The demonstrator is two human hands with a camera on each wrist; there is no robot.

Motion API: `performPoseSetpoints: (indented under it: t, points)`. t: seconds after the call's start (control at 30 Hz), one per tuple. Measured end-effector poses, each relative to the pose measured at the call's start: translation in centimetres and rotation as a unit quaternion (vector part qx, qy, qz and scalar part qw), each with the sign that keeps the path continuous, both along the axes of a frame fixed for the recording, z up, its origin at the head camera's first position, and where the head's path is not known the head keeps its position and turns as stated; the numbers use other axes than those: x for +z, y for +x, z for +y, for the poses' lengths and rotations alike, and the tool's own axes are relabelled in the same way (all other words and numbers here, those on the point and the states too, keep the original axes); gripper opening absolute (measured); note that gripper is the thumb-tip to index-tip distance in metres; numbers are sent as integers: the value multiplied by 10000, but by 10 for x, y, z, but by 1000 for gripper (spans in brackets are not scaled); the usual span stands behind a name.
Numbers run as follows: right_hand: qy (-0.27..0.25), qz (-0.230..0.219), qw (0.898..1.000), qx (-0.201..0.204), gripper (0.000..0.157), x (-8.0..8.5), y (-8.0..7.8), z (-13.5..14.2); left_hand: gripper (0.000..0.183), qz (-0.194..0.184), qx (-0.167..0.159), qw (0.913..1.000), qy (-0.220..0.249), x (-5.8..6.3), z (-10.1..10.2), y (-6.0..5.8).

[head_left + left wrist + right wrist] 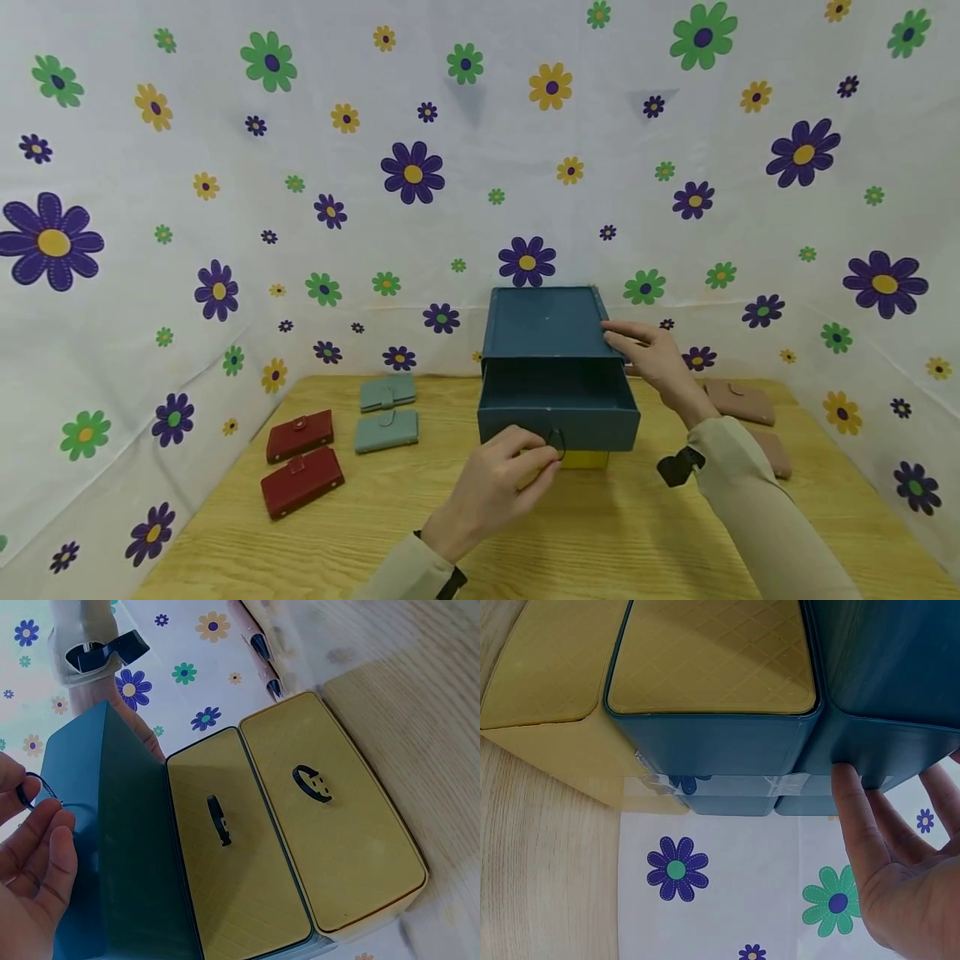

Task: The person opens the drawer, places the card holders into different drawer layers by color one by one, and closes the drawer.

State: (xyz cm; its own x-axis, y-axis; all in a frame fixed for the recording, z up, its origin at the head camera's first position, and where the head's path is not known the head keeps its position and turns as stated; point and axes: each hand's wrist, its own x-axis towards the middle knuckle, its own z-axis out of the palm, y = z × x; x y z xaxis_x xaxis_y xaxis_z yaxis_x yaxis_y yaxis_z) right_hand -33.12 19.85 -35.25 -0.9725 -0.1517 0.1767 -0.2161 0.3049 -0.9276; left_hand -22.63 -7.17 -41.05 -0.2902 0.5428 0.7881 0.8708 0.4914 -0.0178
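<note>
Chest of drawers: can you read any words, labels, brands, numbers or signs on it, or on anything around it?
None that can be read.
Blue drawer and yellow drawers: no lettering shows.
Flowered backdrop: printed flowers, no letters.
Red wallets, light green wallets and brown wallets: any small marking is too small to read.

Two red wallets, two pale-green wallets and two brown wallets lay on the worktop before flowered cloth.
</note>
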Motion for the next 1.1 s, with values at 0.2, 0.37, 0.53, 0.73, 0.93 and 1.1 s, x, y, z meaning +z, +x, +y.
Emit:
performPoseSetpoints:
  t: [0.2, 0.37, 0.53, 0.73, 0.93, 1.1]
  points:
    - [4, 17, 10000, 19, 54, 1, 1, 1, 4, -42, -82, 10000, 19, 0, 0, 3]
    - [-7, -7, 10000, 18, 55, 1, 1, 0, 4, -73, -128, 9999, -27, 0, -1, 7]
    - [19, -1, 10000, -19, 54, 0, 0, 0, 4, -52, -184, 9998, -31, 1, -1, 10]
    - [-36, -4, 10000, 8, 54, -1, 0, 0, 4, -34, -193, 9998, -5, 1, -2, 11]
    - [-56, -13, 10000, 15, 54, -1, 0, -1, 8, -89, -182, 9998, -6, 1, -3, 12]
    - [-16, -19, 10000, -39, 53, 0, 0, 0, 27, -113, -222, 9997, 74, 2, -3, 13]
